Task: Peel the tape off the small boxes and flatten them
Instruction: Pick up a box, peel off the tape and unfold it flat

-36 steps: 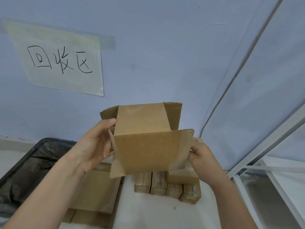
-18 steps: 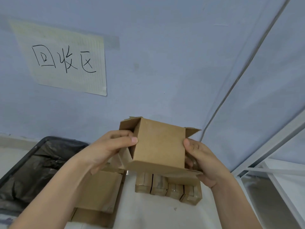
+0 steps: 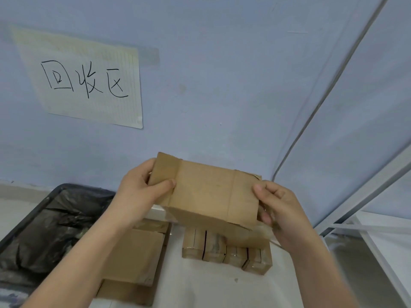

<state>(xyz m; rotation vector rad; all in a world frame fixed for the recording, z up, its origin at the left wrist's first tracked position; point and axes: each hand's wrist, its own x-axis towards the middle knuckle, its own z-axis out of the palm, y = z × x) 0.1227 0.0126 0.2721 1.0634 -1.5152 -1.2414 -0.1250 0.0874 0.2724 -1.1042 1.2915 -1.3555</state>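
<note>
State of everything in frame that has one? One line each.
held cardboard box: collapsed nearly flat, flaps out, held in the air
left hand: grips the box's left flap
right hand: grips the box's right edge; blurred clear tape by the fingers
small boxes: row on the table, intact, taped
flattened cardboard: stacked flat on the table
black bin bag: lining an open bin
handwritten paper sign: taped to the wall

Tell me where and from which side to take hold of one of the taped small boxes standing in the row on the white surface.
Grip the rightmost small box across its two broad side faces, coming from above and the right. The row stands packed face to face, so inner boxes give no finger room, while this end one has a free outer face. The held cardboard box overhangs the row, so I would probably move it aside first.
</note>
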